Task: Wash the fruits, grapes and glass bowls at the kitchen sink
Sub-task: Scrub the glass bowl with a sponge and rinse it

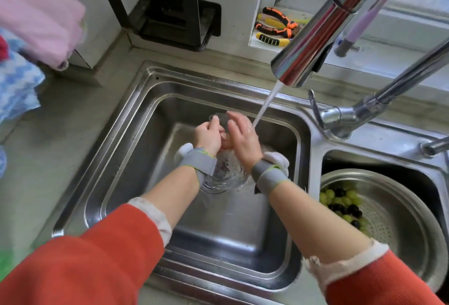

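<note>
From the head camera, a clear, ribbed glass bowl (227,171) sits tilted over the middle of the left steel sink basin (136,149), wet and see-through. The left hand (209,136) curls its fingers over the bowl's rim; the right hand (243,138) lies flat-fingered against it, under the chrome tap's (313,37) stream.

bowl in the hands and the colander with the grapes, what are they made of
Bowl: looks like clear glass, since the sink shows through it and its ribbed wall glints.
Colander: likely stainless steel, with a brushed grey sheen and fine punched holes.
</note>
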`<state>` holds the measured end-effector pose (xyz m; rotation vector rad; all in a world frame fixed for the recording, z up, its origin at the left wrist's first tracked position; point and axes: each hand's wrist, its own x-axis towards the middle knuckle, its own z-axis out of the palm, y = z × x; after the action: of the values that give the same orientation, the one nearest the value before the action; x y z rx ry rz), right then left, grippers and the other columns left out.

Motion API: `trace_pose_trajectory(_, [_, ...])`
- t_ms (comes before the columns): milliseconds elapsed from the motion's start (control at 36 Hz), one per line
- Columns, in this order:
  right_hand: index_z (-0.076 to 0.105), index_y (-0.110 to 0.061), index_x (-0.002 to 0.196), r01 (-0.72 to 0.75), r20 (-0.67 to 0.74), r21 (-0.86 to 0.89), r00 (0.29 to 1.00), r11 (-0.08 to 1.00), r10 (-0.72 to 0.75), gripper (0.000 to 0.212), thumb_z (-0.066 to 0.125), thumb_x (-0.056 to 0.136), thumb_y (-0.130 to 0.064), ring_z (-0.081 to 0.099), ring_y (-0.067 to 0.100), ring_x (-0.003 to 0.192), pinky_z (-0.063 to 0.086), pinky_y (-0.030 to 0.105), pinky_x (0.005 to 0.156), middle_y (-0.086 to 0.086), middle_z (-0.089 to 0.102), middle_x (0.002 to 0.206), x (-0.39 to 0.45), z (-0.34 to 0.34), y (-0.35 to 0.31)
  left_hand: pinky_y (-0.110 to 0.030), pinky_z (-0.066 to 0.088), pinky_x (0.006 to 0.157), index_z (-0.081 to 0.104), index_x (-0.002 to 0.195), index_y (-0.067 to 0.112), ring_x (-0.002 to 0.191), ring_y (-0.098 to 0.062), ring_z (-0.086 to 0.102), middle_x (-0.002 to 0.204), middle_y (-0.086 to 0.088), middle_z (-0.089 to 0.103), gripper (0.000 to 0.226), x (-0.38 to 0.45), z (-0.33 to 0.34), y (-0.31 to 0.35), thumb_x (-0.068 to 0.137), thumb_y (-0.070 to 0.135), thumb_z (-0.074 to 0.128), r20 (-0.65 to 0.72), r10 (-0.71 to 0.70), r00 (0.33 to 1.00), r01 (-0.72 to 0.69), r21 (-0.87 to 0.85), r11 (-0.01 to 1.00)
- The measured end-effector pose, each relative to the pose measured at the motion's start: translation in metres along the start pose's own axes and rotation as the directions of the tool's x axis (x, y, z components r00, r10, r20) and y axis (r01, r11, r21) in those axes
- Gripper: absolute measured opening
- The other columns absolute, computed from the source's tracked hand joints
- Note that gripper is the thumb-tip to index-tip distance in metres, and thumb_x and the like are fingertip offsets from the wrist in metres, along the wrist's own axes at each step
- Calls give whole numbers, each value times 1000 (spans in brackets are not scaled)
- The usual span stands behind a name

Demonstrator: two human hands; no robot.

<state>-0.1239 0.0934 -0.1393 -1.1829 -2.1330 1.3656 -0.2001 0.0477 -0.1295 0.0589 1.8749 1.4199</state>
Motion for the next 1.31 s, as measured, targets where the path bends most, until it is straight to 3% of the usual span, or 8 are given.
trace_pose_trajectory(333, [60, -22, 126, -574, 245, 561, 803, 597, 543, 83, 47, 71, -83, 64, 30, 109, 48, 50, 96, 9, 66, 122, 5, -33, 35, -12, 44, 36, 37, 63, 22, 27, -2, 37, 32, 10, 40, 38, 11, -40, 6, 98, 34, 47, 89, -259, 962, 258, -604, 754])
trace_pose_trajectory(500, [55, -5, 129, -416, 230, 842, 853, 345, 468, 49, 55, 95, -40, 63, 7, 54, 49, 14, 44, 7, 67, 87, -8, -37, 41, -11, 38, 31, 37, 60, 18, 26, -2, 45, 30, 9, 41, 40, 20, -33, -16, 100, 26, 38, 87, -384, 919, 340, -667, 663])
trace_pose_trajectory(667, [61, 13, 97, -374, 219, 872, 875, 315, 432, 16, 51, 92, 2, 71, 20, 73, 59, 23, 68, 20, 70, 87, -9, -36, 18, -30, 55, 49, 55, 97, 14, 69, -23, 57, 88, -11, 57, 40, 15, -20, -34, 94, 51, 40, 115, -531, 839, 533, -368, 762])
trace_pose_trajectory(833, [48, -9, 94, -419, 131, 503, 901, 756, 413, 12, 45, 91, 2, 67, 28, 60, 59, 36, 58, 25, 66, 80, -22, -15, 17, -23, 52, 47, 70, 68, 17, 54, -18, 66, 62, -6, 68, 66, -11, -5, -15, 87, 71, 38, 401, -479, 781, 470, 127, 873])
trace_pose_trajectory(944, [60, -31, 85, -227, 159, 72, 964, 971, 213, 11, 56, 78, -23, 71, 30, 81, 57, 50, 76, 10, 73, 89, -30, 3, 29, -50, 55, 76, 69, 88, 22, 71, -30, 68, 74, -8, 68, 79, -3, -10, -10, 45, 88, 61, 333, -505, 796, 392, 353, 850])
trace_pose_trajectory(1028, [66, -21, 96, -61, 194, -148, 977, 987, 90, 17, 58, 82, -18, 67, 26, 83, 53, 39, 75, 8, 73, 91, -44, 14, 31, -54, 53, 76, 63, 108, 12, 79, -34, 69, 96, -13, 70, 97, 29, -18, -46, 38, 79, 72, 187, -476, 859, 390, 364, 846])
trace_pose_trajectory(1222, [65, -17, 97, 34, 451, -392, 878, 919, 160, 42, 33, 100, -44, 63, 28, 96, 47, 34, 80, 11, 68, 100, -56, -1, 28, -39, 53, 55, 52, 89, 8, 59, -27, 63, 90, -14, 60, 21, 0, -31, -36, 85, 1, 33, 218, -375, 901, 359, 114, 927])
trace_pose_trajectory(1306, [56, -15, 80, 155, 445, -719, 851, 677, 278, 40, 31, 101, -38, 62, 28, 96, 39, 28, 76, 7, 63, 88, -37, -41, 42, -60, 52, 69, 40, 127, 12, 104, -45, 61, 128, -20, 52, 51, -1, -42, -39, 87, -13, 21, 357, -402, 843, 414, 46, 909])
